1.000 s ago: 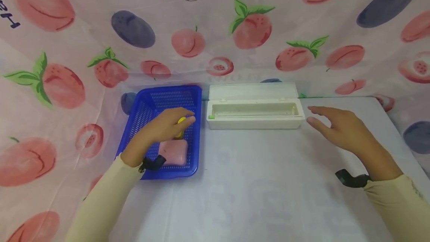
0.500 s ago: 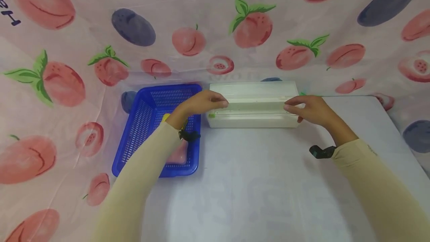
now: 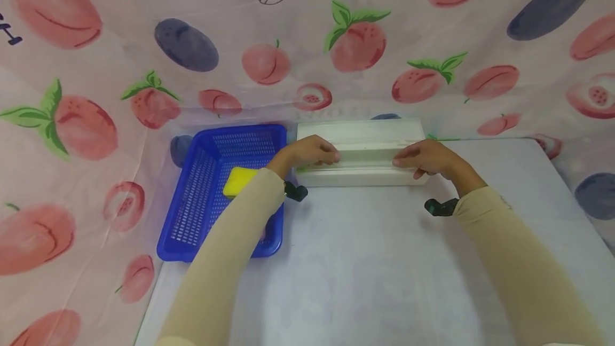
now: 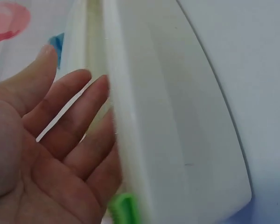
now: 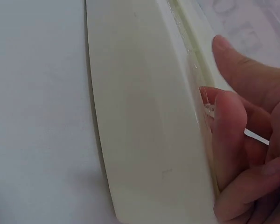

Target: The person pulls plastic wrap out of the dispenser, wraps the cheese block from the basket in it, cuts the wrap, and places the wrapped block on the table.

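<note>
Loosely spread, my left hand (image 3: 309, 152) lies at the long, smooth white box (image 3: 357, 179); whether my bent right hand (image 3: 426, 157) pinches it, I can't tell. With raised lid (image 3: 360, 128) and green tab (image 4: 125, 209), it stands beside the blue basket (image 3: 168, 254).

A long, narrow, glossy white plastic box (image 3: 360, 178) lies lengthwise from left to right on the white tabletop (image 3: 360, 271). Its flat white lid (image 3: 360, 130) is open along the rear edge. A small bright-green piece (image 4: 125, 209) sits at the front rim's left end.
</note>
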